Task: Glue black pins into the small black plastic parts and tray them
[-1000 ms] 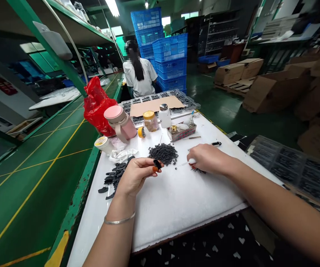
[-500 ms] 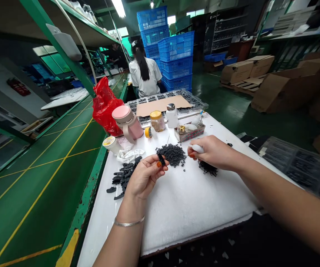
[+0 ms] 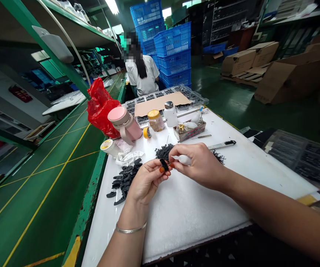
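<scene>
My left hand (image 3: 146,181) pinches a small black plastic part (image 3: 164,164) between thumb and fingers, above the white tabletop. Close beside it on the right, my right hand (image 3: 204,165) is closed on a small white squeeze bottle (image 3: 183,160), its narrow end pointing left toward the part. Whether the tip touches the part is hidden by fingers. Behind the hands lies a heap of tiny black pieces (image 3: 163,151), partly covered by my right hand. Left of my left hand is a pile of curved black parts (image 3: 125,180). Thin black pins (image 3: 219,157) show behind my right wrist.
At the back stand a pink mug (image 3: 129,128), a yellow-lidded jar (image 3: 156,121), a white pump bottle (image 3: 170,115) and a small box (image 3: 189,131). A cutter knife (image 3: 223,144) lies right. A green conveyor (image 3: 46,178) runs along the left; a person (image 3: 143,74) sits ahead.
My right hand has moved left with the squeeze bottle, from above the pins to beside the black part. My left hand keeps its pinch. The view has shifted slightly.
</scene>
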Demonstrator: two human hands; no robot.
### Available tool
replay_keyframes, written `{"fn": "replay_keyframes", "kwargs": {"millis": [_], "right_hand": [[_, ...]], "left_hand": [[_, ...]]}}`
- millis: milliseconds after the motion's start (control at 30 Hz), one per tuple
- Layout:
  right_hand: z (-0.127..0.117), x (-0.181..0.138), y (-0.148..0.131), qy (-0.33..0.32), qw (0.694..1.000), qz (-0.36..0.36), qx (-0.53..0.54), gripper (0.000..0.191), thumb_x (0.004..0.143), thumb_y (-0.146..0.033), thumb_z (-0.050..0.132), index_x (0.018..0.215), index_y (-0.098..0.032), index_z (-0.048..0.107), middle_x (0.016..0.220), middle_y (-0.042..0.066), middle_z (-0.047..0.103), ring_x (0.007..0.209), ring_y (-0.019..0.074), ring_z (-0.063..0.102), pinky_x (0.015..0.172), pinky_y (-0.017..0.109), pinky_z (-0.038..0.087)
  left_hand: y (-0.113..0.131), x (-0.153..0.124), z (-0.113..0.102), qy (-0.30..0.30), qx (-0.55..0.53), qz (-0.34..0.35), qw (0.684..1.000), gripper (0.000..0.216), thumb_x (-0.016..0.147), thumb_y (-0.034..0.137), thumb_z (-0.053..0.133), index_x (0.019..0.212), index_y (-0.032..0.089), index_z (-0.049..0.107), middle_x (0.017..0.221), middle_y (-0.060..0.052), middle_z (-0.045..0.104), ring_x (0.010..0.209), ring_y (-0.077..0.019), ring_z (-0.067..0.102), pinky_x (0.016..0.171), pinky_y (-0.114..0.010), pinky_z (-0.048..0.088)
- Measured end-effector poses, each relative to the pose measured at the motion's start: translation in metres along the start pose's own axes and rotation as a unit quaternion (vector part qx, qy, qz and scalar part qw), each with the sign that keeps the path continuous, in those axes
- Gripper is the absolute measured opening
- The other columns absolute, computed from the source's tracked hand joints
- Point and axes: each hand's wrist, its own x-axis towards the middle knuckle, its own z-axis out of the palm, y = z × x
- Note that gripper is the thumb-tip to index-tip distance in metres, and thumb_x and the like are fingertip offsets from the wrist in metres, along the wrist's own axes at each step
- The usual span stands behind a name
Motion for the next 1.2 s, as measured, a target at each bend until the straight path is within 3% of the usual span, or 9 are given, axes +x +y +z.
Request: {"fn": "replay_keyframes", "kwargs": {"millis": [300, 433, 500, 700, 967, 1100, 1200], "right_hand": [[0.008, -0.006, 0.006, -0.014, 0.994, -0.083, -0.076, 0.018, 0.073, -0.005, 0.052, 0.082, -0.020, 0.055, 0.080, 0.000, 0.066, 0.073, 0.0140, 0.060, 0.066, 0.022, 0.039], [0.015, -0.009, 0.008, 0.006, 0.976, -0.146, -0.160, 0.014, 0.075, -0.006, 0.049, 0.081, -0.018, 0.054, 0.074, 0.003, 0.063, 0.069, 0.0157, 0.055, 0.065, 0.025, 0.036], [0.017, -0.009, 0.009, 0.019, 0.976, -0.159, -0.145, 0.015, 0.073, -0.005, 0.049, 0.080, -0.018, 0.054, 0.073, 0.002, 0.062, 0.068, 0.0153, 0.055, 0.064, 0.025, 0.036], [0.021, -0.007, 0.012, 0.049, 0.996, -0.066, 0.021, 0.013, 0.076, -0.005, 0.056, 0.079, -0.018, 0.056, 0.074, -0.003, 0.061, 0.065, 0.0092, 0.055, 0.062, 0.018, 0.038], [0.031, -0.008, 0.016, 0.071, 0.996, -0.048, 0.037, 0.015, 0.075, -0.003, 0.059, 0.078, -0.017, 0.055, 0.073, -0.005, 0.058, 0.066, 0.0077, 0.052, 0.063, 0.018, 0.037], [0.031, -0.004, 0.019, 0.063, 0.994, 0.027, 0.084, 0.011, 0.077, -0.009, 0.062, 0.075, -0.017, 0.055, 0.069, -0.005, 0.056, 0.064, 0.0087, 0.051, 0.062, 0.020, 0.038], [0.032, -0.001, 0.024, 0.029, 0.980, 0.086, 0.175, 0.009, 0.078, -0.017, 0.065, 0.079, -0.017, 0.057, 0.066, -0.004, 0.058, 0.060, 0.0100, 0.053, 0.059, 0.021, 0.041]], "left_hand": [[-0.001, 0.001, 0.003, 0.051, 0.005, 0.001, 0.999, 0.030, 0.055, 0.012, 0.087, 0.077, 0.010, 0.067, 0.069, -0.004, 0.067, 0.060, -0.0108, 0.064, 0.058, -0.014, 0.054], [-0.002, 0.001, 0.004, 0.065, 0.023, 0.028, 0.997, 0.031, 0.057, 0.017, 0.087, 0.080, 0.009, 0.067, 0.069, -0.005, 0.067, 0.062, -0.0118, 0.064, 0.058, -0.015, 0.054], [-0.002, 0.001, 0.004, 0.070, 0.033, 0.038, 0.996, 0.031, 0.057, 0.019, 0.087, 0.079, 0.009, 0.068, 0.069, -0.005, 0.067, 0.062, -0.0124, 0.064, 0.057, -0.015, 0.053], [-0.003, -0.001, 0.006, 0.066, 0.055, 0.071, 0.994, 0.027, 0.059, 0.020, 0.086, 0.078, 0.010, 0.071, 0.073, -0.008, 0.070, 0.058, -0.0104, 0.063, 0.057, -0.014, 0.053], [-0.006, -0.001, 0.006, 0.065, 0.106, 0.144, 0.982, 0.021, 0.065, 0.022, 0.083, 0.080, 0.013, 0.072, 0.075, -0.007, 0.071, 0.062, -0.0126, 0.065, 0.061, -0.018, 0.055], [-0.007, -0.002, 0.004, 0.067, 0.152, 0.172, 0.971, 0.020, 0.069, 0.022, 0.080, 0.084, 0.012, 0.071, 0.080, -0.008, 0.070, 0.066, -0.0142, 0.066, 0.063, -0.020, 0.055], [-0.007, -0.001, 0.003, 0.068, 0.149, 0.184, 0.969, 0.022, 0.070, 0.021, 0.079, 0.088, 0.014, 0.070, 0.077, -0.005, 0.070, 0.064, -0.0135, 0.066, 0.062, -0.020, 0.055]]}}
